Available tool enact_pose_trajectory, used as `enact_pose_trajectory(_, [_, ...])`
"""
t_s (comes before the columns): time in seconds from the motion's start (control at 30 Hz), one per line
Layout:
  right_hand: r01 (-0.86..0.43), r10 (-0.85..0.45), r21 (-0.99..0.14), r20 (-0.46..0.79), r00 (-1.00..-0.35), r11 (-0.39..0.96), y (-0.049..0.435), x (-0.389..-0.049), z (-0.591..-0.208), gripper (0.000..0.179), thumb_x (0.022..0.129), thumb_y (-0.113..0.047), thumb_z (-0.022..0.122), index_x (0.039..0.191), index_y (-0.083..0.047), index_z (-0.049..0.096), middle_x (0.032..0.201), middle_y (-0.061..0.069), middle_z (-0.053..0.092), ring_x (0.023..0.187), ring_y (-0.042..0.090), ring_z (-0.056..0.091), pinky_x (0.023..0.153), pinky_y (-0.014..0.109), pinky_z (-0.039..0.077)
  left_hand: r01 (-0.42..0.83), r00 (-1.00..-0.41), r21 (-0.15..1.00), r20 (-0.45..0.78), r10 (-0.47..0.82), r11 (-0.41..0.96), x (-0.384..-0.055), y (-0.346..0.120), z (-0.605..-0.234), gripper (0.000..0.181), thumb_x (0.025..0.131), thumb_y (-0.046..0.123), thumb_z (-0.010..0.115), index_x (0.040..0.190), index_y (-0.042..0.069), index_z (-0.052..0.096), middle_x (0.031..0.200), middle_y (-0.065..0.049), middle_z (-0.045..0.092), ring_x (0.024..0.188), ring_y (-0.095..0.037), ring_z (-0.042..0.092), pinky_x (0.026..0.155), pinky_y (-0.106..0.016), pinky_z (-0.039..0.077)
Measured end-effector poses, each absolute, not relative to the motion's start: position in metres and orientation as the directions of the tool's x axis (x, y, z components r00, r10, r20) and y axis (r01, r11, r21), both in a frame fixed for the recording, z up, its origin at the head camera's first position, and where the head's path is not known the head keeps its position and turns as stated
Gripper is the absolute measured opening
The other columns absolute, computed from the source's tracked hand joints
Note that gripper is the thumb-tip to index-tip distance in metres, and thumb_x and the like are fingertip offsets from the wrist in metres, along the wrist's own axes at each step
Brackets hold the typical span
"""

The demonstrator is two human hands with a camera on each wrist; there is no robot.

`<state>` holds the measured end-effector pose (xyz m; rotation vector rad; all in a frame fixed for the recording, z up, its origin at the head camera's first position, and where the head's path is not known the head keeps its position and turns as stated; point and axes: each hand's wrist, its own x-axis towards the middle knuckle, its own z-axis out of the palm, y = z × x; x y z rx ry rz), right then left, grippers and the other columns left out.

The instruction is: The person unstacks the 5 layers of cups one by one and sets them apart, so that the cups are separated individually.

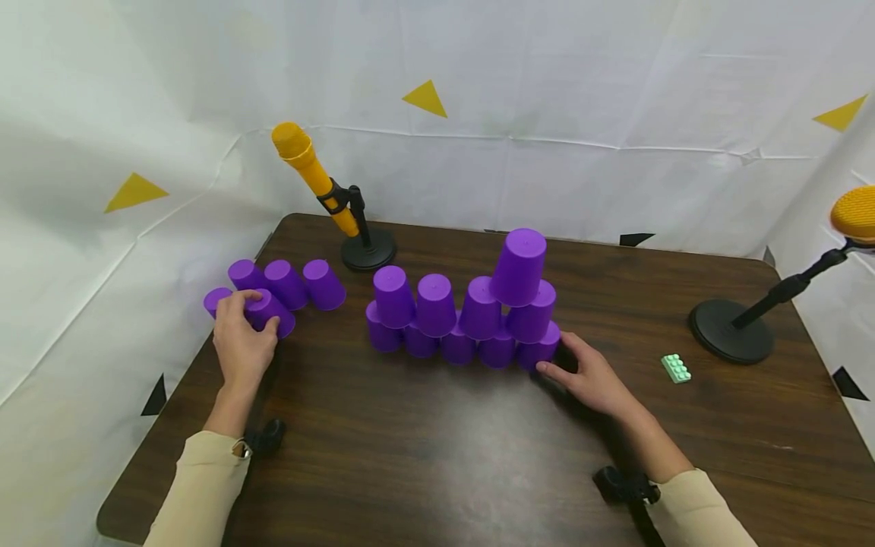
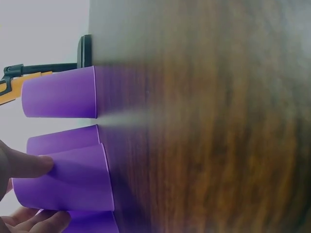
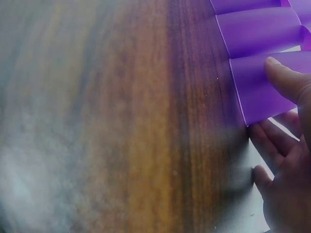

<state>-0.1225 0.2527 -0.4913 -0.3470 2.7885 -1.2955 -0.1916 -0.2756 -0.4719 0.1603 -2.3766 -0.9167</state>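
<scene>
Far left: white sheet backdrop (image 1: 61,266), marked with yellow triangles (image 1: 136,192) and black triangles (image 1: 157,396). Within it: dark brown wood-grain table (image 1: 410,456).

Left end of table: group of 5 upturned, tapered purple cups (image 1: 285,284) with a smooth plastic look. Left hand (image 1: 241,342), out of a cream sleeve (image 1: 205,479): grips the nearest cup of the group (image 1: 276,315). Thumb on its right side, fingers on its left; clamped on that cup. Remaining 4: close behind and beside it.

Right of the group, near the rear edge: yellow handheld microphone (image 1: 307,167), tilted in the clip of a black stand with round base (image 1: 369,251).

Centre: stack of 10 upturned purple cups (image 1: 481,308). Bottom row: 5, side by side. Second row: 4, seated on the bottom row. Top: 1 cup (image 1: 519,267), seated across the 2 rightmost of the second row.

Right end of stack: right hand (image 1: 593,378). Holds the rightmost bottom-row cup (image 1: 538,348) between thumb, on the near face, and fingers, round the right side.

Farther right: pale green studded toy brick (image 1: 676,368), lying apart. Beyond: second yellow-headed microphone (image 1: 854,213) on a black round-based stand (image 1: 731,330), partly cut off.
</scene>
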Motion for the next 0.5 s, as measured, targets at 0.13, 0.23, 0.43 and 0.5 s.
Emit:
enact_pose_trajectory(0.13, [-0.177, -0.222, -0.761, 0.045, -0.974, 0.624, 0.252, -0.122, -0.492, 0.063, 0.091, -0.034, 0.071, 0.141, -0.004, 0.048, 0.132, 0.019, 0.056, 0.125, 0.038, 0.050, 0.105, 0.059, 0.034, 0.115, -0.808, 0.640, 0.505, -0.303, 0.760, -0.192, -0.278, -0.472, 0.043, 0.072, -0.006, 0.080, 0.110, 0.002, 0.061, 0.113, -0.020, 0.056, 0.106, -0.037, 0.051, 0.089, -0.054, 0.041])
enact_pose_trajectory(0.23, [-0.179, -0.220, -0.760, 0.048, -0.974, 0.625, 0.252, -0.122, -0.492, 0.063, 0.091, -0.034, 0.071, 0.140, -0.004, 0.048, 0.132, 0.019, 0.057, 0.124, 0.038, 0.050, 0.104, 0.059, 0.035, 0.143, -0.789, 0.632, 0.537, -0.298, 0.761, -0.190, -0.278, -0.467, 0.043, 0.072, -0.008, 0.080, 0.109, 0.001, 0.062, 0.111, -0.021, 0.056, 0.101, -0.035, 0.051, 0.083, -0.049, 0.042])
enact_pose_trajectory(0.43, [-0.183, -0.218, -0.757, 0.056, -0.974, 0.627, 0.252, -0.123, -0.492, 0.063, 0.090, -0.033, 0.072, 0.140, -0.003, 0.048, 0.132, 0.019, 0.057, 0.124, 0.038, 0.051, 0.104, 0.058, 0.036, 0.220, -0.722, 0.579, 0.638, -0.269, 0.785, -0.183, -0.265, -0.438, 0.040, 0.076, -0.003, 0.078, 0.111, 0.004, 0.062, 0.114, -0.020, 0.055, 0.096, -0.034, 0.053, 0.078, -0.041, 0.043])
enact_pose_trajectory(0.5, [-0.177, -0.216, -0.758, 0.049, -0.975, 0.627, 0.253, -0.122, -0.491, 0.063, 0.091, -0.034, 0.071, 0.141, -0.003, 0.048, 0.133, 0.020, 0.056, 0.125, 0.038, 0.050, 0.104, 0.059, 0.035, 0.291, -0.680, 0.556, 0.692, -0.240, 0.778, -0.181, -0.251, -0.421, 0.038, 0.076, -0.001, 0.078, 0.111, 0.004, 0.064, 0.117, -0.017, 0.058, 0.096, -0.032, 0.055, 0.077, -0.039, 0.043])
